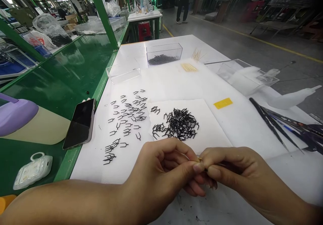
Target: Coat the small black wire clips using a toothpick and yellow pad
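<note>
My left hand and my right hand meet fingertip to fingertip low in the view, both closed in a pinch. Between them a tiny tan tip shows, mostly covered by the fingers; its kind cannot be made out. Just beyond the hands, a heap of small black fork-shaped pieces rests on a white sheet. To the left, several more black forked pieces lie spread out singly and in small clusters.
A clear box of dark pieces, thin wooden sticks and a yellow strip lie farther back. Tweezers are at the right, beside white gloves. A phone, a bottle and a white case stand left.
</note>
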